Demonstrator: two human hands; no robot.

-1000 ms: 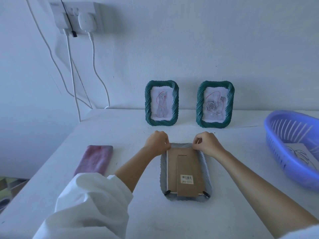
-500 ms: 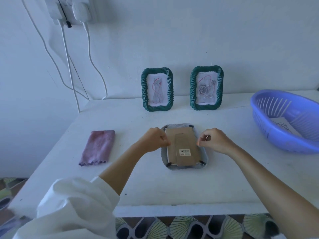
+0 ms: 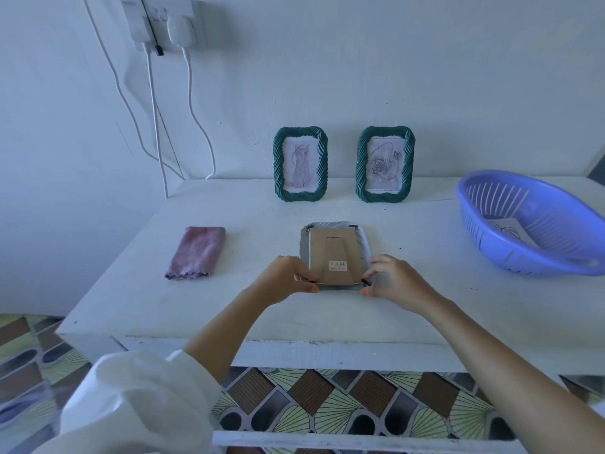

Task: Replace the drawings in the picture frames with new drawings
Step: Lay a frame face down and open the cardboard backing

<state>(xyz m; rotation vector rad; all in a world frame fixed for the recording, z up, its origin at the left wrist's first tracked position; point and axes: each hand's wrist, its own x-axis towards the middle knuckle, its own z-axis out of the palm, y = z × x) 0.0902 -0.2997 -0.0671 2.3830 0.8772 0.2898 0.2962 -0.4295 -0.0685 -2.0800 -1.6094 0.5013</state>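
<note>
frame (image 3: 364,244) face-down at centre, backing board (image 3: 331,249) up for access | left hand (image 3: 288,278) pinches frame at near-left clip | right hand (image 3: 393,283) pinches near-right clip, probably freeing the board

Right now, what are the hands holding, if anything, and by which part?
The face-down picture frame with the brown cardboard back: the left hand pinches its near left corner, the right hand its near right corner.

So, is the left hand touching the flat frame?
Touching. The head view shows the left hand pinching the near left corner of the flat frame with its fingertips, and no gap shows between them.
</note>
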